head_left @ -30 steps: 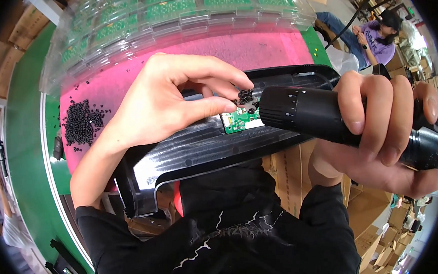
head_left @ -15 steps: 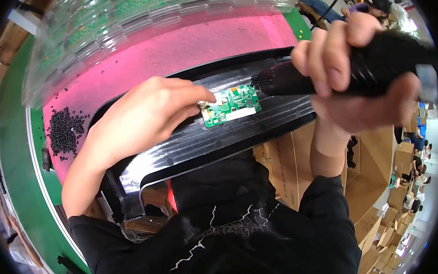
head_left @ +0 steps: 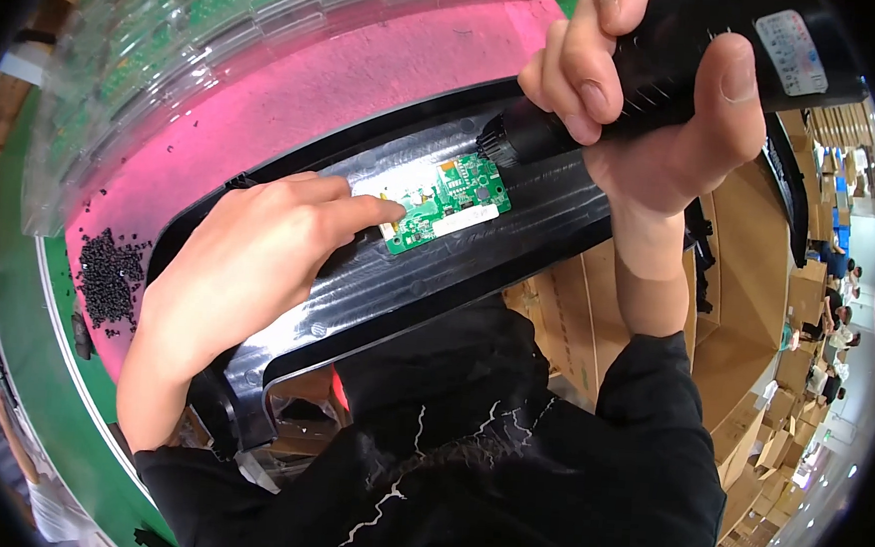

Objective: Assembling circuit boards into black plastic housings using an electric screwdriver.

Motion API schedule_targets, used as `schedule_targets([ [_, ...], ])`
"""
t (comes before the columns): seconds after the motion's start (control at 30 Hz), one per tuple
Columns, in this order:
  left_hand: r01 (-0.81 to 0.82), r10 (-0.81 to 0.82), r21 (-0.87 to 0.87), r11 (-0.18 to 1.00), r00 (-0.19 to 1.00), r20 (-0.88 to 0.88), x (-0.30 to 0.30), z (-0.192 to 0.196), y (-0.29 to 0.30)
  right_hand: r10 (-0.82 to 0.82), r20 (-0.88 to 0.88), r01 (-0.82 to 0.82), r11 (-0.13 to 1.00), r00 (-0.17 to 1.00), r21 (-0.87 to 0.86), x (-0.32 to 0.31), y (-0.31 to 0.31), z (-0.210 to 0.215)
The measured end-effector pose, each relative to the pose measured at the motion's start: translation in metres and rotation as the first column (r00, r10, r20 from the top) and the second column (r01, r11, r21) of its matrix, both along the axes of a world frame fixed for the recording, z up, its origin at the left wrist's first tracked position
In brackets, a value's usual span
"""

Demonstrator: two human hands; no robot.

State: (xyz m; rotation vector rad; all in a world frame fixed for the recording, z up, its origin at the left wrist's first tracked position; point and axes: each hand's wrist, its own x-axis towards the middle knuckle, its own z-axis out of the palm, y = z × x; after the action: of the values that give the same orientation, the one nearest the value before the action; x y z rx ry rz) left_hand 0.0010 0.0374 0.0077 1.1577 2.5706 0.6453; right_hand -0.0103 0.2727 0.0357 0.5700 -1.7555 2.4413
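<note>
A green circuit board (head_left: pixel 449 206) lies inside a long black plastic housing (head_left: pixel 377 282), tilted across in front of me. My left hand (head_left: pixel 259 238) reaches over the housing, its index fingertip resting on the board's left end; the other fingers are bent and the thumb is mostly hidden. In my right hand (head_left: pixel 657 117) is a black electric screwdriver (head_left: pixel 690 73), fingers wrapped round its thick body. Its bristly black nose (head_left: pixel 501 142) is at the board's far right corner, and the bit cannot be made out.
A pile of small black screws (head_left: pixel 112 279) is on the pink mat (head_left: pixel 224 165) at the left. Stacked clear plastic trays (head_left: pixel 168 87) holding green boards stand at the back. Cardboard boxes (head_left: pixel 735 322) are at my right, with other people farther off.
The screwdriver's nose has shifted left and slightly farther away with my right hand. Left hand, board and housing appear a little farther left in view; the left fingertip stays on the board.
</note>
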Motion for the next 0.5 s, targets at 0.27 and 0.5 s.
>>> schedule_targets([
  [0.27,-0.023,0.023,-0.015,1.000,0.999,-0.025,-0.001,-0.002,-0.004,0.087,0.023,-0.087,0.996,0.996,0.031,-0.005,-0.008,-0.006],
  [0.5,0.000,0.004,0.032,1.000,0.994,-0.105,-0.002,-0.006,-0.009,0.199,-0.272,-0.184,0.980,0.942,0.080,-0.017,0.012,-0.009],
])
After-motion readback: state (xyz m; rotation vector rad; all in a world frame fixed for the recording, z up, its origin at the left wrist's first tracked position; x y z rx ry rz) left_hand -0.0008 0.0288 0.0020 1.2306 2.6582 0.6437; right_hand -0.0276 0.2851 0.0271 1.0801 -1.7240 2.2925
